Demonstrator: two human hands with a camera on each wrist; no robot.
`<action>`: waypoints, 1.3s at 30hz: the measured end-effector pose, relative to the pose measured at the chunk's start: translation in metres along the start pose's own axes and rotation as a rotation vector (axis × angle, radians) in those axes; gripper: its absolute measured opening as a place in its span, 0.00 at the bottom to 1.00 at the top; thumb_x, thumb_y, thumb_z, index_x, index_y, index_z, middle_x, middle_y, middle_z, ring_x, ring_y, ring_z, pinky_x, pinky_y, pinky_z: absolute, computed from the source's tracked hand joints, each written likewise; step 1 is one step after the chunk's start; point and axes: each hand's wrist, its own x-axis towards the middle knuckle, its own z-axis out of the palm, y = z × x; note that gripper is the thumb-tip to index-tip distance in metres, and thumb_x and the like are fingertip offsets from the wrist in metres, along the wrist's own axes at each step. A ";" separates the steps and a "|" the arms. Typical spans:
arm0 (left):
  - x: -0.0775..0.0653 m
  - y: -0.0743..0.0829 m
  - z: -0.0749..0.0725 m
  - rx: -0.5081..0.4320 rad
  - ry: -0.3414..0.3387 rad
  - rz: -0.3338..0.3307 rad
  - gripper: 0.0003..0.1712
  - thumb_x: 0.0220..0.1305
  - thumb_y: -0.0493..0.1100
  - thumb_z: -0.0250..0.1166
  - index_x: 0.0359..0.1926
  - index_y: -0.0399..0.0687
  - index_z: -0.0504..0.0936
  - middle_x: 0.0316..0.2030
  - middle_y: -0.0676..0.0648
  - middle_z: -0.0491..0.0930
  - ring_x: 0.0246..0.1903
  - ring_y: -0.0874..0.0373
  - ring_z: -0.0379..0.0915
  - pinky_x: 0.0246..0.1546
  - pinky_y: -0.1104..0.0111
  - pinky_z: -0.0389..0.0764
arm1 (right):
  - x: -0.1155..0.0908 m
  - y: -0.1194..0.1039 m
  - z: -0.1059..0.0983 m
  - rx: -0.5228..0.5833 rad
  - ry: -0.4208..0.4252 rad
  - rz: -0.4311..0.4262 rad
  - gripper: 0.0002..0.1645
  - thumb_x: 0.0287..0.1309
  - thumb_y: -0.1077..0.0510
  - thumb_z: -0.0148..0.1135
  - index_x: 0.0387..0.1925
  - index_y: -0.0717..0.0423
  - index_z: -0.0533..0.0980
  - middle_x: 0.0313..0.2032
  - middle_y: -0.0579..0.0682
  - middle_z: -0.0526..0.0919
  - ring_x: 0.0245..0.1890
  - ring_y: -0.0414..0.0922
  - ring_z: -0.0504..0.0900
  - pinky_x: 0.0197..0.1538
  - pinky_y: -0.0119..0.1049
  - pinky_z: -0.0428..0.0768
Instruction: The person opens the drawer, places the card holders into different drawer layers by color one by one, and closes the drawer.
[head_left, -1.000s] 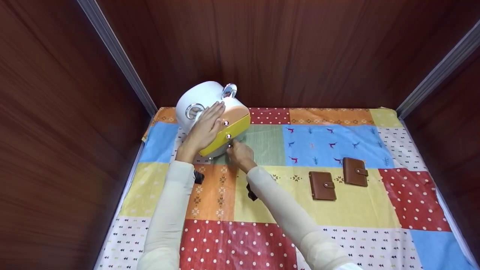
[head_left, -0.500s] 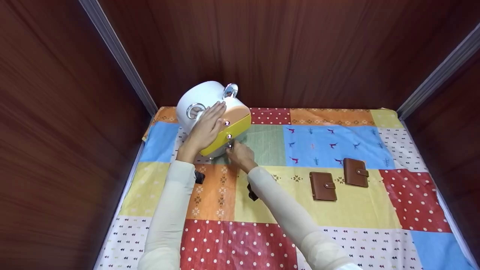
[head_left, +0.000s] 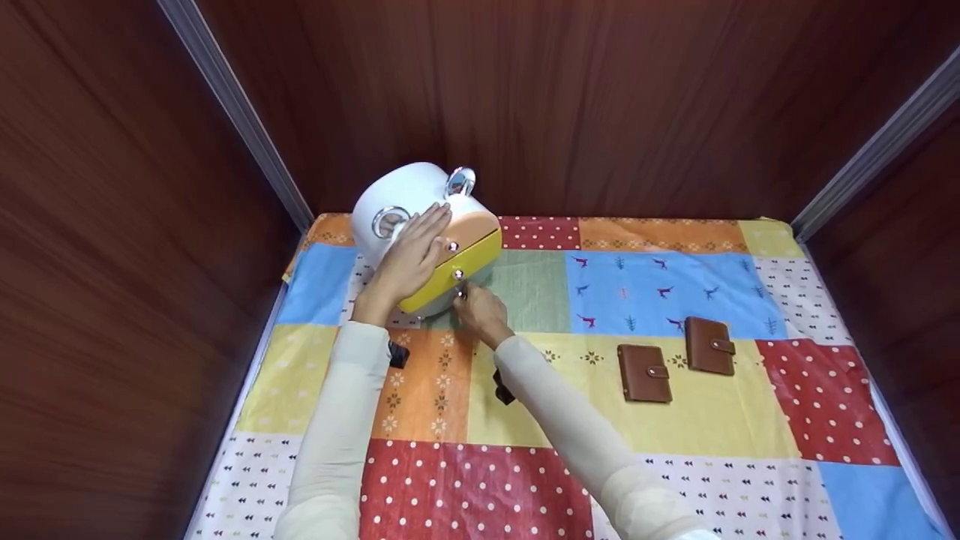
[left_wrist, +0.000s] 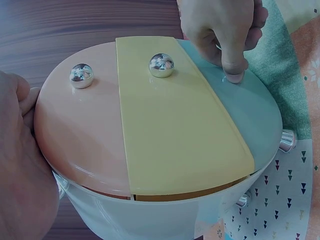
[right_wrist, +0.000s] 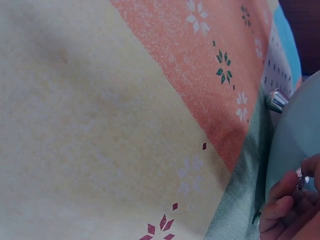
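Note:
A white rounded drawer box (head_left: 409, 184) with shiny ear-like rings stands at the back left. Its front has a peach drawer (left_wrist: 80, 135), a yellow drawer (left_wrist: 180, 135) and a pale blue-green drawer (left_wrist: 260, 120), each with a silver knob. The yellow front sticks out slightly, with a narrow gap behind its edge. My left hand (head_left: 411, 255) rests on the box's top with its fingers extended, beside the peach drawer. My right hand (head_left: 481, 309) pinches the lowest drawer's knob (right_wrist: 300, 178), its fingers curled; they partly hide the knob.
Two brown snap-strap wallets (head_left: 645, 373) (head_left: 709, 346) lie to the right on the patchwork tablecloth (head_left: 540, 390). Dark wood-grain panels (head_left: 525, 105) close in the back and both sides. Short silver feet (left_wrist: 287, 141) show at the box's base.

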 end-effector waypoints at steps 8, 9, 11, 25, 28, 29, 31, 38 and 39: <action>-0.001 -0.001 0.000 0.002 0.004 0.004 0.31 0.87 0.48 0.41 0.84 0.50 0.57 0.85 0.52 0.54 0.86 0.54 0.43 0.88 0.60 0.40 | -0.004 0.003 -0.002 -0.010 0.001 0.013 0.14 0.78 0.48 0.56 0.49 0.51 0.81 0.34 0.45 0.82 0.33 0.43 0.75 0.35 0.39 0.74; -0.001 0.000 0.000 0.001 0.002 0.003 0.31 0.87 0.49 0.41 0.84 0.50 0.57 0.85 0.52 0.53 0.86 0.54 0.43 0.88 0.60 0.40 | -0.005 0.004 -0.002 -0.008 -0.002 0.016 0.14 0.78 0.48 0.56 0.49 0.51 0.81 0.34 0.46 0.82 0.33 0.43 0.76 0.36 0.39 0.74; 0.000 0.000 0.001 0.002 0.000 0.001 0.31 0.87 0.49 0.42 0.84 0.50 0.57 0.85 0.52 0.53 0.86 0.54 0.43 0.88 0.60 0.40 | -0.005 0.005 -0.003 -0.007 -0.003 0.013 0.14 0.77 0.48 0.56 0.49 0.51 0.81 0.36 0.47 0.83 0.34 0.44 0.77 0.38 0.42 0.78; 0.000 0.001 0.000 -0.004 -0.004 -0.014 0.32 0.87 0.50 0.41 0.85 0.51 0.56 0.85 0.53 0.52 0.86 0.54 0.43 0.88 0.59 0.40 | -0.013 0.012 -0.007 -0.041 0.012 -0.018 0.16 0.76 0.46 0.59 0.49 0.54 0.82 0.39 0.51 0.88 0.36 0.47 0.81 0.42 0.47 0.84; 0.000 0.001 0.000 -0.006 -0.003 -0.010 0.32 0.87 0.49 0.42 0.85 0.51 0.56 0.85 0.52 0.53 0.86 0.53 0.43 0.88 0.59 0.40 | -0.016 0.014 -0.008 -0.040 0.024 -0.029 0.17 0.76 0.46 0.60 0.49 0.54 0.82 0.41 0.53 0.89 0.39 0.49 0.85 0.45 0.50 0.86; 0.000 0.001 0.001 -0.006 -0.003 -0.010 0.32 0.87 0.49 0.42 0.85 0.51 0.56 0.85 0.52 0.52 0.86 0.53 0.43 0.88 0.58 0.40 | -0.018 0.015 -0.009 -0.041 0.026 -0.033 0.17 0.76 0.45 0.60 0.49 0.54 0.82 0.41 0.53 0.89 0.40 0.50 0.86 0.46 0.51 0.87; 0.000 0.001 0.001 -0.004 -0.003 -0.009 0.31 0.87 0.49 0.42 0.85 0.51 0.57 0.85 0.52 0.53 0.86 0.53 0.43 0.88 0.59 0.40 | -0.020 0.016 -0.009 -0.049 0.029 -0.041 0.18 0.76 0.45 0.60 0.48 0.54 0.82 0.42 0.54 0.90 0.42 0.52 0.88 0.46 0.52 0.87; 0.000 0.001 0.000 -0.009 -0.006 -0.016 0.32 0.87 0.49 0.42 0.85 0.51 0.57 0.85 0.53 0.54 0.86 0.54 0.43 0.88 0.60 0.40 | -0.025 0.022 -0.010 -0.046 0.034 -0.058 0.18 0.76 0.45 0.60 0.49 0.55 0.83 0.43 0.54 0.90 0.42 0.52 0.88 0.47 0.53 0.88; 0.000 0.001 0.000 -0.009 -0.006 -0.017 0.32 0.87 0.49 0.42 0.85 0.51 0.57 0.85 0.53 0.54 0.86 0.54 0.43 0.88 0.60 0.40 | -0.026 0.024 -0.010 -0.040 0.036 -0.064 0.18 0.76 0.45 0.60 0.49 0.54 0.83 0.43 0.53 0.90 0.42 0.52 0.88 0.47 0.53 0.88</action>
